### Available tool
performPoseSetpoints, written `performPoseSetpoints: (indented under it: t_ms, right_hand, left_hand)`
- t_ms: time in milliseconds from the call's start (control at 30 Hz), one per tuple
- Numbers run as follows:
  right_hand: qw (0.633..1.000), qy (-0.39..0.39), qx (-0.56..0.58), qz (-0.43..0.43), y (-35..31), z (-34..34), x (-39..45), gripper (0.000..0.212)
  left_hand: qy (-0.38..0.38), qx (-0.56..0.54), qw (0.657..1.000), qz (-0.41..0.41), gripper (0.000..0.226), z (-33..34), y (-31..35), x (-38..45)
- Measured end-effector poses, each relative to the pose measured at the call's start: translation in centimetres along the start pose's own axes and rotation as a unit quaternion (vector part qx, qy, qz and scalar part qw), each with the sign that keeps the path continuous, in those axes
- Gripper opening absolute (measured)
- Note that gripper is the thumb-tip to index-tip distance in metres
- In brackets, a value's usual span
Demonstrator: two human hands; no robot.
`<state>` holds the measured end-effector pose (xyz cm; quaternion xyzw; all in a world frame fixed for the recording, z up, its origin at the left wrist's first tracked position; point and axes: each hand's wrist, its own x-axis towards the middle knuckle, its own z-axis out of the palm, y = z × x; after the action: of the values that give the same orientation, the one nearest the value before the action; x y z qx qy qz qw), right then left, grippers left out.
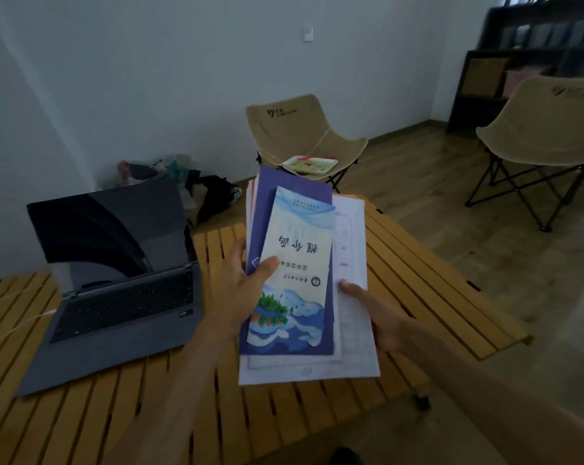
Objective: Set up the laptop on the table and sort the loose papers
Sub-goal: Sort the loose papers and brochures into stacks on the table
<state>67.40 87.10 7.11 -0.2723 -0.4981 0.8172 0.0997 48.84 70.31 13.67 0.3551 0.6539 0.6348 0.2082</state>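
Two tan chairs (pixel 304 135) behind slatted wooden table (pixel 418 263).

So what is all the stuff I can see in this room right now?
laptop: one, grey, open with a dark screen, on the left of the table
table: one, slatted yellow wood, under everything in front
stack of papers: one, white sheets with a purple sheet and a blue-and-white brochure on top, held above the table
folding chairs: two, beige, behind the table
tray: one, white, on the nearer chair's seat
bags: a pile, dark and mixed, on the floor by the wall
shelf: one, black, far right
left hand: grips the stack's left edge
right hand: holds the stack's right edge
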Motion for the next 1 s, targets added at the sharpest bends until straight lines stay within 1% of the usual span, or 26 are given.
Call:
performPoseSetpoints:
  t_ms: [67,133,200,267,333,400,433,500,533,600,633,700,733,833,900,1000]
  right_hand:
    - [0.998,0.032,-0.049,-0.016,-1.9,-1.6,2.1,0.043]
    - [0.990,0.081,-0.114,-0.031,-3.9,-3.1,4.2,0.038]
    - [0.980,0.111,-0.162,-0.017,-5.7,-5.5,6.9,0.034]
    - [0.970,0.128,-0.207,-0.002,-7.3,-8.1,9.4,0.041]
    - [0.963,0.136,-0.232,-0.007,-9.2,-10.2,11.5,0.047]
    - [0.949,0.172,-0.263,-0.037,-11.7,-11.7,13.4,0.043]
    - [0.939,0.190,-0.283,-0.044,-12.9,-12.3,14.4,0.042]
    - [0.916,0.211,-0.339,-0.043,-15.2,-13.4,16.5,0.043]
    - [0.902,0.217,-0.370,-0.040,-16.0,-14.0,17.5,0.043]
    - [0.883,0.223,-0.412,-0.033,-16.3,-14.9,19.4,0.044]
    - [0.877,0.224,-0.425,-0.030,-16.0,-15.4,20.2,0.045]
    - [0.859,0.222,-0.461,-0.031,-14.8,-16.2,21.8,0.047]
    - [0.848,0.224,-0.480,-0.036,-14.2,-16.6,22.4,0.049]
    - [0.829,0.244,-0.502,-0.026,-13.7,-17.2,23.5,0.051]
    - [0.812,0.256,-0.524,-0.019,-14.1,-17.3,23.4,0.046]
    - [0.761,0.283,-0.582,-0.030,-13.8,-16.3,22.7,0.044]
  left_hand:
    - [0.022,-0.035,0.998,-0.039,0.025,1.5,-1.4,3.1]
    - [0.025,-0.062,0.994,-0.088,0.024,3.1,-3.7,5.8]
    - [0.028,-0.077,0.988,-0.133,0.023,5.0,-6.1,8.5]
    - [0.035,-0.072,0.985,-0.150,0.020,7.0,-8.2,11.2]
    - [0.037,-0.068,0.986,-0.144,0.028,8.9,-9.4,14.0]
    - [0.043,-0.033,0.990,-0.127,0.032,10.7,-9.8,17.3]
    - [0.044,-0.025,0.991,-0.127,0.038,11.5,-9.9,18.9]
    - [0.028,-0.026,0.988,-0.150,0.065,13.0,-10.6,21.7]
    - [0.018,-0.025,0.986,-0.161,0.073,13.6,-11.2,22.6]
    - [0.010,-0.018,0.986,-0.167,0.066,14.3,-12.7,23.5]
    - [0.013,-0.010,0.985,-0.172,0.062,14.5,-13.6,23.7]
    - [0.032,0.006,0.985,-0.169,0.062,15.0,-14.9,23.6]
    - [0.039,0.027,0.986,-0.158,0.067,15.2,-15.5,23.5]
    - [0.051,0.138,0.981,-0.127,0.092,16.0,-16.5,23.4]
    - [0.053,0.158,0.979,-0.118,0.096,16.4,-16.4,23.3]
    - [0.056,0.153,0.978,-0.134,0.093,16.4,-15.6,22.8]
